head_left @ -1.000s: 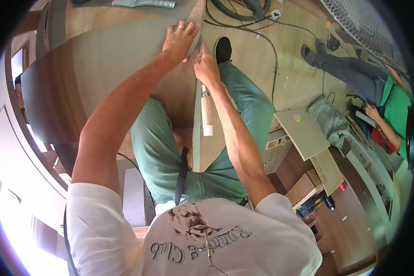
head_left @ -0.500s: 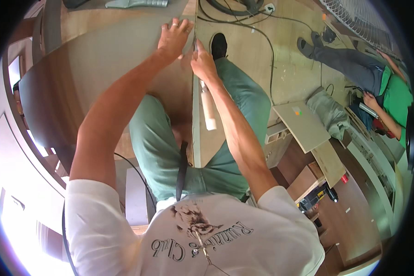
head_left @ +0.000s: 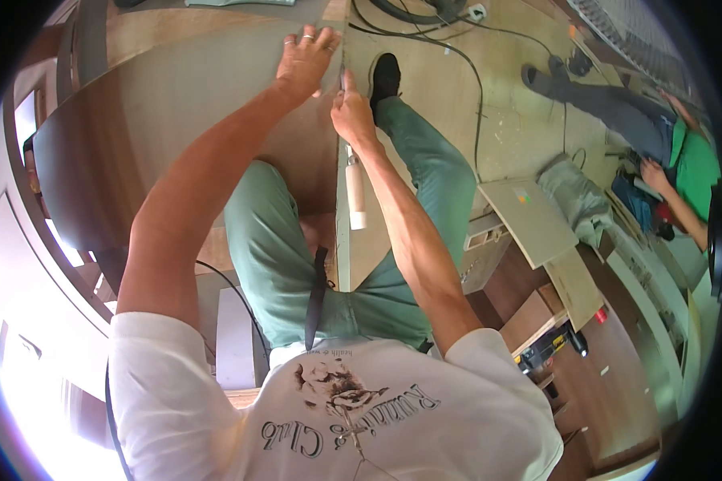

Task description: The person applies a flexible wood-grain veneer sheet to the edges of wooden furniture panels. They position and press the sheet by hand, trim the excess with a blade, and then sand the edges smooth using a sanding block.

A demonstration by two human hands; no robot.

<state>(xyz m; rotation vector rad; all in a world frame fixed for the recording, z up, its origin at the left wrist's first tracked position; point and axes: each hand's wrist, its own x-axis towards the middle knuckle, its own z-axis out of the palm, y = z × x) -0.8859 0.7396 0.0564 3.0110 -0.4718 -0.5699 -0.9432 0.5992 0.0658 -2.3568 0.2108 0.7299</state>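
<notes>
A large brown-grey curved wooden panel (head_left: 192,104) lies in front of me on the left, its straight right edge running away between my legs. My left hand (head_left: 303,66) rests on its surface near the far right corner, fingers spread. Just beside that edge, my right hand (head_left: 353,116) is closed around the metal part of a file-like tool. The tool's pale wooden handle (head_left: 356,192) sticks out below my hand, toward me. My fingers cover most of its blade, so its exact shape is hidden.
Black cables (head_left: 475,88) lie on the floor beyond my foot. A co-worker in a green shirt (head_left: 694,168) is at the right. A yellow-black power drill (head_left: 549,346), a loose board (head_left: 528,218) and wrapped material (head_left: 573,192) are nearer. A fan (head_left: 634,40) stands far right.
My right hand and the tool have shifted slightly along the panel's edge; the handle hangs a little more upright. My left hand stays on the panel. The co-worker's hand and arm have moved.
</notes>
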